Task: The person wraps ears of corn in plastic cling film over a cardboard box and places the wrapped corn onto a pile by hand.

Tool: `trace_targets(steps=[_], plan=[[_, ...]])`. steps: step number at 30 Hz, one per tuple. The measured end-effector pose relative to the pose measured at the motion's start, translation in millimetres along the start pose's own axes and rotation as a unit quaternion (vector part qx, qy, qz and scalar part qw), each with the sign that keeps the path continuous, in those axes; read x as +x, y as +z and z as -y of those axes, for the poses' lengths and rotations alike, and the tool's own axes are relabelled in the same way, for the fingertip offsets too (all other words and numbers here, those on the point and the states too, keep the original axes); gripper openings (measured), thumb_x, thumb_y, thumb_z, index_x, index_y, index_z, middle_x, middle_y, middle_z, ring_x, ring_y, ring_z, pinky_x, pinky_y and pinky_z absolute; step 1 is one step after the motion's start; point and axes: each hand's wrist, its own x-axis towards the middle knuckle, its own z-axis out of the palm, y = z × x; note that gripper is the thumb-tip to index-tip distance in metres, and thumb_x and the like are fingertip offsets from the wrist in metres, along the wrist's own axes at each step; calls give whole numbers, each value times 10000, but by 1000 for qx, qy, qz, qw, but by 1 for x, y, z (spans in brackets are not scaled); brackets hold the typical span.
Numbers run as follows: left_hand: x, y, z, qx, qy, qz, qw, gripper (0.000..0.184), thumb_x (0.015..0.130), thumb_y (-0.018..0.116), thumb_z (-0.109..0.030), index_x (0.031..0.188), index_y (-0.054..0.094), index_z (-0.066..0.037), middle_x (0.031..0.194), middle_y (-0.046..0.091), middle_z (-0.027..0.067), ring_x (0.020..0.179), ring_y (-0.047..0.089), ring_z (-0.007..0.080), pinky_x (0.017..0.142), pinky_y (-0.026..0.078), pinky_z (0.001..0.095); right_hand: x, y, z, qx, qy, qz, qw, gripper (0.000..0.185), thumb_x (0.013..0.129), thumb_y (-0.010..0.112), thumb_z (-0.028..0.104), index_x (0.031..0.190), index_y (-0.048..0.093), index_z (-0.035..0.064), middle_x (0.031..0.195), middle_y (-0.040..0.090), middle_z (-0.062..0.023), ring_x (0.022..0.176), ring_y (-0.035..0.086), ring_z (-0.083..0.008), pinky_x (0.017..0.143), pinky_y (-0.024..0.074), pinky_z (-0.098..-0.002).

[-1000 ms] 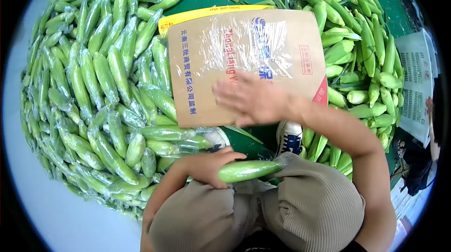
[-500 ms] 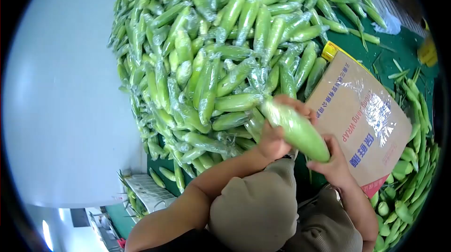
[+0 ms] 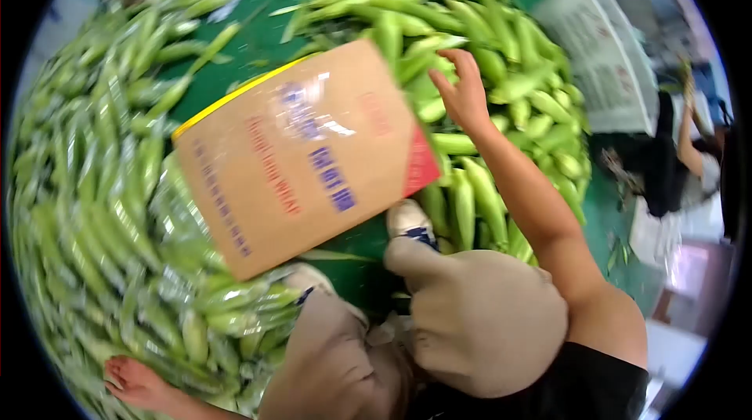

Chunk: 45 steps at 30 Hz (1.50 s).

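My right hand (image 3: 464, 91) reaches over the heap of unwrapped corn cobs in green husks (image 3: 501, 83). Its thumb and fingers are apart, with nothing between them; I cannot tell whether the fingertips touch a cob. Low on the left, my left hand (image 3: 137, 382) hangs at the heap of plastic-wrapped corn cobs (image 3: 94, 240), its fingers loosely bent and no cob visible in them. Between the two heaps lies a flat brown cardboard box of wrap (image 3: 298, 157), with blue and red print and a red corner.
Green floor (image 3: 258, 20) shows behind the box. My two shoes (image 3: 411, 220) are close to the box's near edge. A white sack (image 3: 599, 52) stands beyond the unwrapped cobs, and another person (image 3: 689, 153) is at the far right.
The view has swung right. The wrapped cob that both hands held has left them. My hands have parted, the right to the unwrapped heap, the left to the wrapped one.
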Motion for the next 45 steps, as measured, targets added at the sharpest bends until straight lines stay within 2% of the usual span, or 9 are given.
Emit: trace_targets(steps=[3, 7, 12, 16, 24, 30, 36, 41, 45], plan=[[-29, 54, 155, 362, -14, 86, 928, 333, 993, 655, -88, 1300, 604, 32, 1145, 679, 135, 1101, 654, 215, 969, 546, 349, 0, -44, -122, -274, 162, 149, 936, 649, 847, 767, 246, 1445, 566, 95, 1471, 551, -179, 1414, 471, -389, 1157, 430, -520], [1, 105, 295, 770, 187, 405, 456, 548, 894, 725, -149, 1414, 594, -39, 1434, 620, 177, 1361, 553, 384, 1202, 361, 532, -11, -100, -159, -522, 51, 216, 823, 622, 863, 690, 118, 1471, 577, 192, 1510, 562, -72, 1481, 444, -336, 1163, 409, -589], [17, 92, 332, 854, 127, 372, 340, 695, 905, 751, -311, 1531, 535, -98, 1657, 419, 161, 1548, 352, 372, 1259, 230, 576, 8, -146, -186, -420, -116, 184, 881, 760, 642, 878, 121, 1360, 629, 131, 1409, 609, -97, 1389, 517, -350, 1179, 374, -563], [3, 99, 332, 856, 121, 360, 350, 657, 918, 729, -324, 1508, 548, -99, 1648, 434, 144, 1542, 357, 378, 1271, 195, 570, 41, -119, -73, -84, -143, 166, 972, 748, 605, 896, 83, 1298, 619, 41, 1377, 618, -173, 1313, 568, -418, 1097, 483, -483], [45, 110, 332, 729, 330, 260, 541, 622, 844, 827, -137, 1402, 578, -24, 1482, 540, 175, 1383, 498, 334, 1168, 381, 491, 71, 128, 246, 30, -449, 205, 870, 524, 760, 868, 336, 1156, 641, 78, 1069, 656, -99, 1053, 657, -275, 857, 564, -412], [100, 155, 368, 821, 210, 376, 376, 773, 804, 868, -368, 1504, 576, -219, 1398, 625, 75, 1273, 565, 323, 1114, 404, 495, 76, 144, 186, 126, -325, 405, 845, 710, 869, 828, 325, 1459, 541, 53, 1368, 613, -194, 1311, 571, -406, 1084, 494, -485], [95, 152, 371, 823, 146, 392, 384, 743, 790, 875, -345, 1482, 613, -275, 1381, 638, 57, 1273, 582, 313, 1109, 427, 470, 48, 37, 82, 44, -235, 455, 858, 764, 770, 909, 334, 1465, 629, 183, 1020, 630, -68, 1063, 614, -292, 909, 508, -428], [95, 165, 367, 816, 91, 408, 399, 759, 788, 880, -307, 1493, 602, -247, 1374, 637, 75, 1263, 583, 331, 1097, 438, 465, 15, 74, 108, 33, -365, 284, 886, 75, 958, 727, 147, 1017, 725, 101, 865, 678, -75, 873, 667, -285, 869, 520, -393], [102, 167, 361, 803, 84, 430, 403, 734, 815, 861, -332, 1489, 591, -223, 1376, 630, 100, 1281, 574, 355, 1106, 441, 477, -10, 74, 96, 281, -153, 102, 942, 103, 999, 660, 19, 1066, 731, 50, 979, 745, -115, 930, 725, -269, 861, 562, -369]])
